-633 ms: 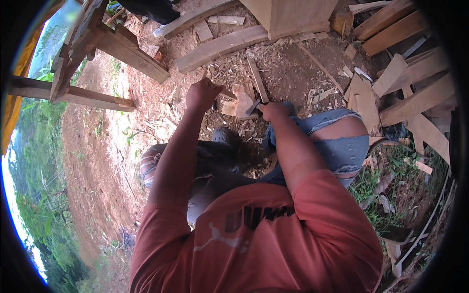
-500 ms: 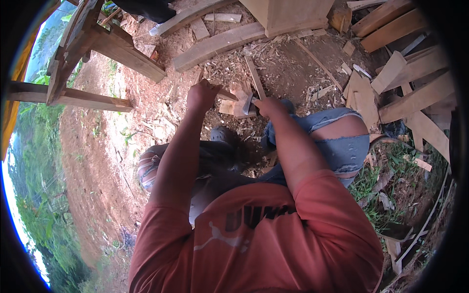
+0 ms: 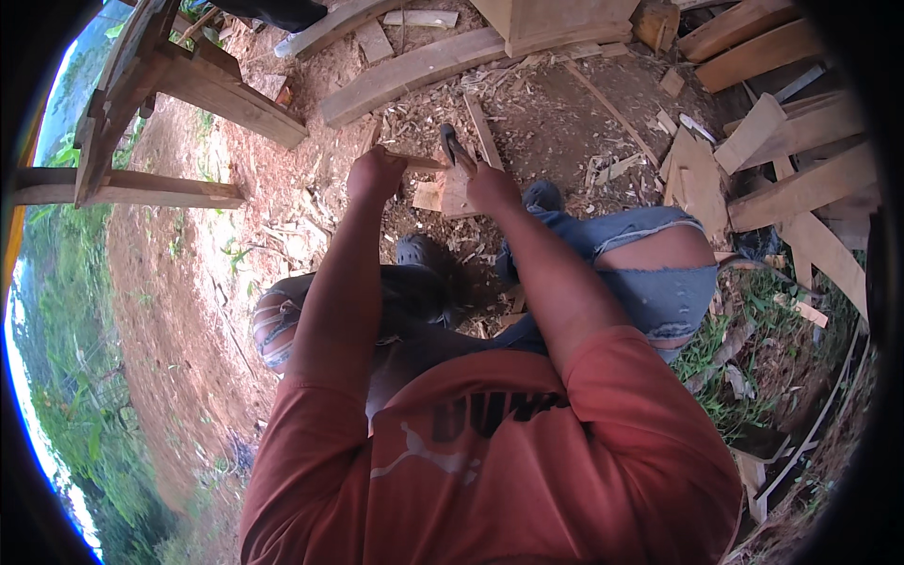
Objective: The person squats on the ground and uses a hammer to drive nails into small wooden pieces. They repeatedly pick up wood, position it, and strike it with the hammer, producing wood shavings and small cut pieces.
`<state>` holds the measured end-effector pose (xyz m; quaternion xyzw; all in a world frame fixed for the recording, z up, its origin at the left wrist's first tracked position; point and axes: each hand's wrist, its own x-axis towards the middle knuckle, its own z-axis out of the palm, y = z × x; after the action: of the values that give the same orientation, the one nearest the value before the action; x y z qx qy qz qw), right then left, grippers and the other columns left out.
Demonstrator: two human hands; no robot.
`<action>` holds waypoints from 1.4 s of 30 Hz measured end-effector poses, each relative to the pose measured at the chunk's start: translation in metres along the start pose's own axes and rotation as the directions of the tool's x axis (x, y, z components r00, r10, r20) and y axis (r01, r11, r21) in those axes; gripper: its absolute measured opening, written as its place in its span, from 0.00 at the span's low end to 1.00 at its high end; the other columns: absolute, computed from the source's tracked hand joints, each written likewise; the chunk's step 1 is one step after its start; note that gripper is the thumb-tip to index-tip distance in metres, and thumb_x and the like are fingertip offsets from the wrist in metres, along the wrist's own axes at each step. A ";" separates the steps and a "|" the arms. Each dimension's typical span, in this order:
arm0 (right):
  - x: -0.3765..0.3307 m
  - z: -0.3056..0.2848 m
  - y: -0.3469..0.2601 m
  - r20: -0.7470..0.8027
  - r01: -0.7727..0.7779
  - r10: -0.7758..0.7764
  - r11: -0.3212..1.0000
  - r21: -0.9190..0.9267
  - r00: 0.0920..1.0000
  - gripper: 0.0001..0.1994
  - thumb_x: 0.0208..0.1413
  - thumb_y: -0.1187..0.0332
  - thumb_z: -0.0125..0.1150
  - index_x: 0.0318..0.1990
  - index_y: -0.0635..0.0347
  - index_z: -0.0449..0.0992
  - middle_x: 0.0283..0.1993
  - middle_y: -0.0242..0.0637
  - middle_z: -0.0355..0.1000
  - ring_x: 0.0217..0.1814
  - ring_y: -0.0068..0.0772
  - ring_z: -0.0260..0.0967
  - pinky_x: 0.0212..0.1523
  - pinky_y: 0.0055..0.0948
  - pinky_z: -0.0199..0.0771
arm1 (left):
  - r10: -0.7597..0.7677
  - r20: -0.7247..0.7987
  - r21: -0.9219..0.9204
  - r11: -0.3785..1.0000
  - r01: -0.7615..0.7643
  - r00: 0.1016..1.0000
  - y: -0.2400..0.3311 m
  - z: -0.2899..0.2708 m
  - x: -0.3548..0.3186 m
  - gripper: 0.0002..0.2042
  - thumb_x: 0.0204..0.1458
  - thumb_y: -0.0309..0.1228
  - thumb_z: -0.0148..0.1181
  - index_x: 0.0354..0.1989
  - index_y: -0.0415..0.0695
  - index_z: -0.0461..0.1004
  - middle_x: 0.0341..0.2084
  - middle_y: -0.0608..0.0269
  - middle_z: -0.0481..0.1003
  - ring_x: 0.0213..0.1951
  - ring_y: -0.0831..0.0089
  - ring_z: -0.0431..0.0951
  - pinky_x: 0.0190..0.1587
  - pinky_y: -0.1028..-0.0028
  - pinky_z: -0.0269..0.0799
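My left hand [image 3: 375, 175] grips a thin wooden stick [image 3: 421, 162]; right hand [image 3: 490, 185] holds a dark tool [image 3: 452, 143]. Step: trimming, likely. Next: steady stick, controlled stroke.

Left hand [image 3: 375, 175] hides the stick's [image 3: 421, 162] end — right hand's [image 3: 492, 186] grip unclear (fingers hidden).

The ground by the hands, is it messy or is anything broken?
Yes, it is messy. Wood chips and offcuts lie scattered over the dirt around the left hand and right hand. Loose planks are piled crookedly to the right. The jeans are torn open at the knee.
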<state>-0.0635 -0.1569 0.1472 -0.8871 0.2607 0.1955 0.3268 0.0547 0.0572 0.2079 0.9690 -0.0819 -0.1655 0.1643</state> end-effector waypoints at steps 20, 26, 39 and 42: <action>0.022 0.042 0.004 -0.029 0.079 -0.079 0.997 -0.028 0.996 0.21 0.68 0.57 0.59 0.61 0.60 0.72 0.53 0.55 0.81 0.57 0.61 0.80 0.58 0.57 0.78 | -0.045 0.011 0.014 0.999 0.045 0.999 0.002 0.001 0.020 0.26 0.53 0.50 0.70 0.54 0.46 0.83 0.44 0.48 0.86 0.48 0.54 0.88 0.53 0.57 0.81; 0.042 0.052 0.018 -0.010 0.046 -0.048 0.992 -0.114 0.999 0.22 0.69 0.56 0.58 0.62 0.61 0.71 0.52 0.56 0.81 0.56 0.63 0.80 0.57 0.58 0.78 | -0.017 -0.032 -0.041 0.999 0.015 0.999 -0.002 0.005 0.028 0.23 0.53 0.50 0.72 0.46 0.43 0.83 0.39 0.46 0.86 0.44 0.48 0.87 0.50 0.53 0.82; 0.036 0.069 0.046 -0.026 -0.042 0.044 0.997 0.058 0.999 0.25 0.65 0.56 0.62 0.63 0.65 0.72 0.50 0.57 0.82 0.49 0.57 0.82 0.52 0.52 0.80 | -0.043 -0.005 -0.040 0.998 0.043 0.999 -0.003 0.001 0.023 0.24 0.53 0.49 0.70 0.49 0.43 0.83 0.41 0.47 0.86 0.46 0.52 0.87 0.52 0.57 0.81; 0.054 0.087 0.069 -0.002 -0.155 0.162 0.949 0.275 0.987 0.27 0.62 0.58 0.68 0.60 0.71 0.72 0.42 0.52 0.83 0.30 0.46 0.84 0.32 0.42 0.84 | -0.041 -0.019 -0.033 0.999 0.040 0.999 -0.008 0.002 0.025 0.24 0.53 0.51 0.70 0.47 0.43 0.83 0.40 0.47 0.86 0.46 0.49 0.87 0.52 0.55 0.81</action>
<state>-0.0765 -0.1607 0.0247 -0.8119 0.3595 0.1724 0.4264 0.0781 0.0586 0.1960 0.9692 -0.0581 -0.1605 0.1774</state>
